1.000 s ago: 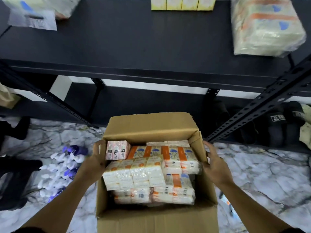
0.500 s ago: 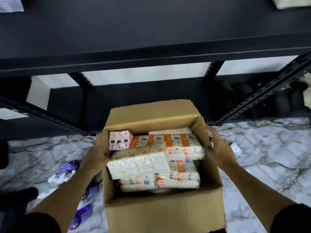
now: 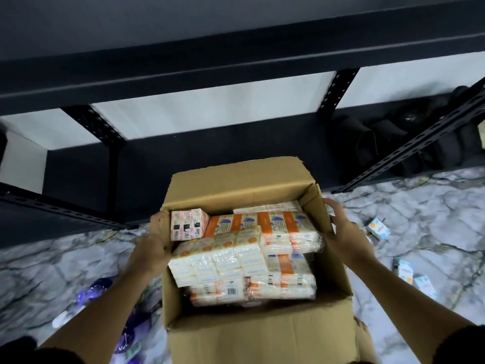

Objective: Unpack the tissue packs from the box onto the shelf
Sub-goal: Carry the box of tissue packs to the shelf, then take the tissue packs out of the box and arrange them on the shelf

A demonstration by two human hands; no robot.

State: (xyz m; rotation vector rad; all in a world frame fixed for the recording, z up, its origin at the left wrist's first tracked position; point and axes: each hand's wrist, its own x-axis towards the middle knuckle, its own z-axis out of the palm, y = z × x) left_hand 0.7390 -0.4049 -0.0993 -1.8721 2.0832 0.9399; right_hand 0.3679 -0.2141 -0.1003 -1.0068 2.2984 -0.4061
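The open brown cardboard box (image 3: 252,334) is sitting nearest the person, filled with plastic-wrapped white and orange tissue packs (image 3: 236,256). The left hand (image 3: 154,245) is pressing against the box's left wall, fingers curled over its rim. The right hand (image 3: 341,232) is spreading open against the right flap, holding nothing. Beyond, the black metal shelf (image 3: 236,64) is waiting. Risk: side-only grip is inviting slippage, spilling packs.
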